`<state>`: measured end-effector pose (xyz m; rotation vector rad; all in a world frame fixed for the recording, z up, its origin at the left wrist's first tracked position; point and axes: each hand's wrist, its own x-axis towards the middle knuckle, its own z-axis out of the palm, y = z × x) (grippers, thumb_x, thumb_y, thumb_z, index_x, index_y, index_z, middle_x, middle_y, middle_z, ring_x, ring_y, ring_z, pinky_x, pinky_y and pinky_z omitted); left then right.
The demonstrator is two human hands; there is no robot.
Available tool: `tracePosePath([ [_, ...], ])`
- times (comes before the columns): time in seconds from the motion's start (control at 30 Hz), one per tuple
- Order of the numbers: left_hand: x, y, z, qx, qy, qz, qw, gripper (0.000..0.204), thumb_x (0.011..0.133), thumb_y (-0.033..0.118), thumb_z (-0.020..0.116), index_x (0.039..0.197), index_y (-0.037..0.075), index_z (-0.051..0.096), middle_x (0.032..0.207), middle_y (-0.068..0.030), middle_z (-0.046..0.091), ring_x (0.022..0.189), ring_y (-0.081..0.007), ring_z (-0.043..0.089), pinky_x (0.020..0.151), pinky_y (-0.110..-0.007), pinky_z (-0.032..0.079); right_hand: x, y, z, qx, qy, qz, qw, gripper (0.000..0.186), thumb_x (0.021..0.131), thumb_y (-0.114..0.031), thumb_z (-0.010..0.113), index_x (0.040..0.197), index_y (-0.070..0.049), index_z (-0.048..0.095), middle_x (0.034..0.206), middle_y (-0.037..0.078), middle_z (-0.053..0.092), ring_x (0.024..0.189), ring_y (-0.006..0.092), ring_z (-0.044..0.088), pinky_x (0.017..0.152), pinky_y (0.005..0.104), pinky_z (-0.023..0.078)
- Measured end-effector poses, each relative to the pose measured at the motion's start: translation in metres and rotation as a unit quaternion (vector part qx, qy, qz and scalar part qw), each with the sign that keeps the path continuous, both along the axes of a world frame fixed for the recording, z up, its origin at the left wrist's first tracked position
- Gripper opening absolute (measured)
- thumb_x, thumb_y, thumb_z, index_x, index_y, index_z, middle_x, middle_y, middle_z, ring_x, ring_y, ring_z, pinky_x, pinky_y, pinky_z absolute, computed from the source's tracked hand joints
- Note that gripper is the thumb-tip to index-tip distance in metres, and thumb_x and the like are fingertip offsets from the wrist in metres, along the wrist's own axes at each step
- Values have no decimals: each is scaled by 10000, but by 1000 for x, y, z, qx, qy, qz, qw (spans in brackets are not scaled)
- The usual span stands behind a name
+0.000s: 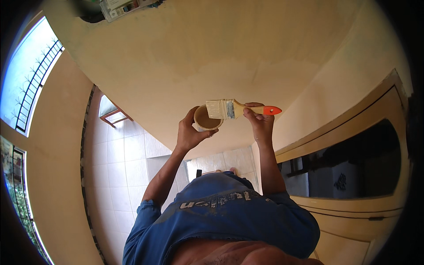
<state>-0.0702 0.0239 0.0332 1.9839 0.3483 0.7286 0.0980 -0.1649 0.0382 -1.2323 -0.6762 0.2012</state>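
A small round paint pot (206, 126) is gripped by my left hand (191, 134), its fingers and thumb curled about the side. Tan paint shows inside it. In my right hand (260, 123) is a wide paintbrush (240, 109) with a wooden handle and a red tip, pinched between thumb and fingers. The brush lies level, bristles to the left, and their paint-coated end overlaps the pot's rim. Whether the bristles touch the rim I cannot tell. Both hands are held up in front of the wall (265, 53).
A door (300, 205) with a dark glass pane (353, 163) stands at the right. White floor tiles (117, 172) run along the left, with a low stool (114, 113) farther off. Windows with black bars (33, 81) are at the far left. A pale box (121, 8) appears at the top.
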Motion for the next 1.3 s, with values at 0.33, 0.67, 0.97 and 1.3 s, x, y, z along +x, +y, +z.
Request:
tracePosePath([
  [0.33,-4,2,-3,-17,-5,4,1000,852,683,246,957,1391,-19,565,1242,-167,722,1199,-274,694,1046,-416,545,11,2,11,-22,15,86,996,196,935,-46,766,1105,40,715,853,60,711,790,110,682,746,247,564],
  [0.67,1,-10,-36,-56,-24,22,998,867,668,275,969,1394,-1,581,1285,-163,710,1215,-290,684,1061,-412,530,36,-2,-26,-7,45,84,995,261,957,-121,779,1165,10,692,1019,51,702,879,115,682,814,273,595],
  [0.97,-3,-25,-40,-70,-13,86,994,858,673,260,963,1393,-8,580,1274,-164,714,1198,-275,691,1048,-407,533,48,1,-28,-31,15,103,994,235,971,-91,754,1172,6,678,1065,69,700,894,118,685,845,271,593],
  [1.3,-3,-22,-31,-27,2,98,995,868,664,317,972,1360,-27,584,1217,-185,735,1165,-292,712,1008,-433,562,36,3,-9,-31,-56,148,987,196,957,-27,757,1136,30,702,994,57,734,889,76,685,771,222,555],
])
